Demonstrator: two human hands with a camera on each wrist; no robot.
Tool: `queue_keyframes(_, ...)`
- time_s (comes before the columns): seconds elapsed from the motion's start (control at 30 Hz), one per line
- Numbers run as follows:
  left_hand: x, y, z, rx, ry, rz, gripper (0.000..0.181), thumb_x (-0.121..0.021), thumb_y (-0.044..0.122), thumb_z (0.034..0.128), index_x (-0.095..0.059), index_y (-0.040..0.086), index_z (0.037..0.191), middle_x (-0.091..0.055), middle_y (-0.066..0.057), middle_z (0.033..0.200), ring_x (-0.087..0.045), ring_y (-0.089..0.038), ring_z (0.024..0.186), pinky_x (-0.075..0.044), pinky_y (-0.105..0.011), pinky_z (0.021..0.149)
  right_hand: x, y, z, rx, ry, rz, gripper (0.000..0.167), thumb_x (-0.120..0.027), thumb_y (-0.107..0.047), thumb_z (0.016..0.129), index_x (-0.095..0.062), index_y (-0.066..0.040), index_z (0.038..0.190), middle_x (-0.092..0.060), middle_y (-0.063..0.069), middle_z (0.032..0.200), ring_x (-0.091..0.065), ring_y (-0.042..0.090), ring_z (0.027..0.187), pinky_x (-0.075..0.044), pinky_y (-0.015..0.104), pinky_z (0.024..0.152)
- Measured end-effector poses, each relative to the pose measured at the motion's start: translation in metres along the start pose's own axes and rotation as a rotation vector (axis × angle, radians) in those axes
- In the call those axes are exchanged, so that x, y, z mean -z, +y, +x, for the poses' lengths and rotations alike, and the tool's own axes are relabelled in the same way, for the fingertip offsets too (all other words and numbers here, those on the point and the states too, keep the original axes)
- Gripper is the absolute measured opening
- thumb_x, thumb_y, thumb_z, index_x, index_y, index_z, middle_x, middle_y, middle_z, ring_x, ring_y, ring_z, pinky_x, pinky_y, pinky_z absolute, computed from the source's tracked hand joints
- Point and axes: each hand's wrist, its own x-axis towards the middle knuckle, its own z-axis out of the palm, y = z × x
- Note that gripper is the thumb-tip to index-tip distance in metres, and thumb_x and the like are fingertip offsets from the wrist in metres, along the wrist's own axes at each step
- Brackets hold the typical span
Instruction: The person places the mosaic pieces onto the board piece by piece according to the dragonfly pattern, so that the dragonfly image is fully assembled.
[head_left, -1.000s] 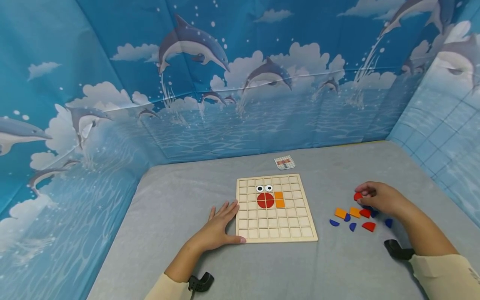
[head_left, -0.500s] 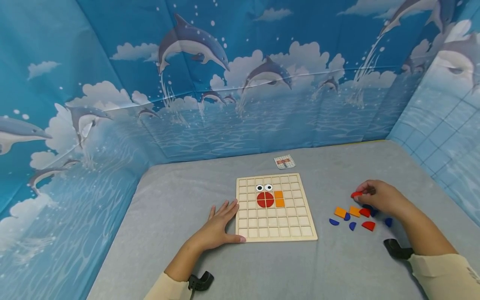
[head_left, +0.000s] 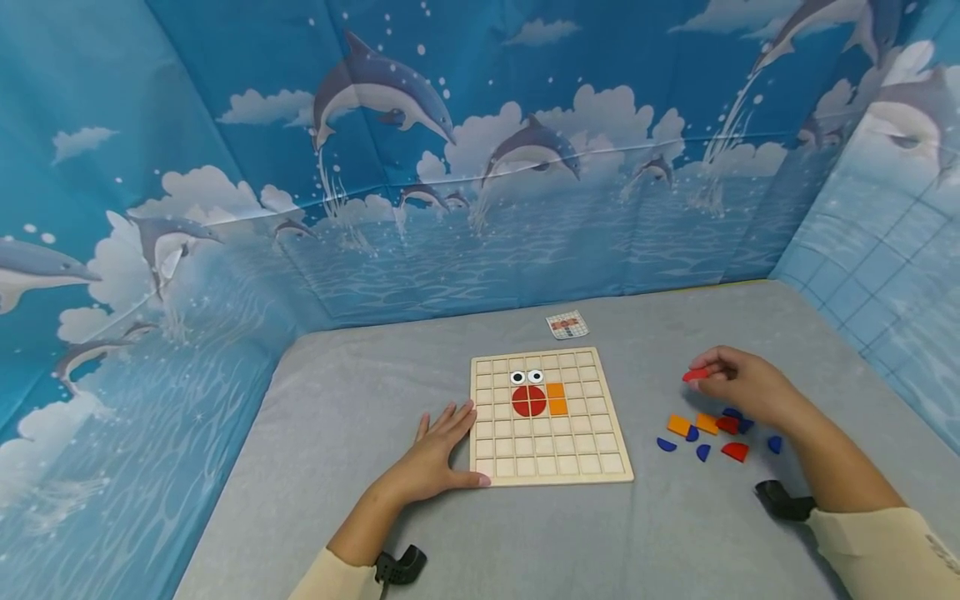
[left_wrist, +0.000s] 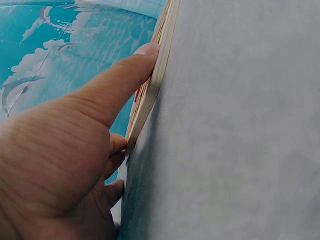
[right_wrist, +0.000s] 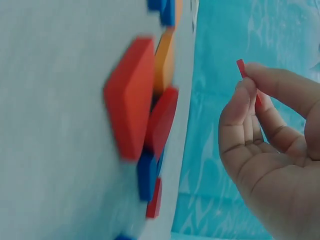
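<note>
A wooden grid board (head_left: 588, 443) lies on the grey cloth. On it sit two eye pieces (head_left: 517, 377), a red disc of quarter pieces (head_left: 521, 393) and two orange squares (head_left: 557, 407). My left hand (head_left: 431, 462) rests with spread, fairly straight fingers against the board's left edge, its thumb (left_wrist: 122, 80) on the near corner. Between thumb and fingertips my right hand (head_left: 753, 390) pinches a thin red piece (right_wrist: 241, 67), held above the cloth to the right of the board; the fingers partly hide its outline.
Loose pieces lie below the right hand: orange ones (head_left: 678, 425), red ones (head_left: 735, 452) and several blue ones (head_left: 666, 445). A small printed pattern card (head_left: 567, 325) lies behind the board. A dolphin-print curtain (head_left: 450, 267) borders the cloth at the back and sides.
My right hand has lifted the red piece away from the loose pile, moving left and slightly farther back. The left hand and the board stay in place.
</note>
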Motion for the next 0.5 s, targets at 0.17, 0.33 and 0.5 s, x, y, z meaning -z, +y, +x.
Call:
queue_keyframes(0.17,0.000,0.001,0.000,-0.003,0.002,-0.002,0.109,-0.078,0.062,0.0786,-0.025,0.017,0.162,-0.016,0.005,0.171,-0.006,-0.027,0.160,0.005,-0.063,0.125,-0.008,-0.017,-0.003,0.008,-0.026,0.063,0.037,-0.063,-0.029,0.101,-0.060,-0.002,0.126,-0.067,0.012,0.110,-0.065,0.022,0.095,-0.057,0.030,0.076)
queue_keyframes(0.33,0.001,0.002,-0.001,-0.003,-0.001,-0.001,0.109,-0.079,0.061,0.0786,-0.025,0.016,0.162,-0.016,0.005,0.171,-0.006,-0.027,0.160,0.005,-0.063,0.125,-0.020,-0.036,0.000,0.026,-0.070,0.085,0.036,-0.060,-0.024,0.102,-0.063,-0.003,0.131,-0.069,0.014,0.118,-0.067,0.020,0.100,-0.059,0.036,0.085)
queue_keyframes(0.5,0.001,0.001,-0.001,-0.005,0.001,0.001,0.109,-0.079,0.061,0.0784,-0.025,0.016,0.162,-0.017,0.004,0.171,-0.006,-0.027,0.160,0.005,-0.064,0.124,-0.034,-0.056,0.007,0.066,-0.098,0.071,0.028,-0.061,-0.021,0.101,-0.067,-0.007,0.124,-0.069,0.013,0.117,-0.062,0.024,0.102,-0.055,0.036,0.085)
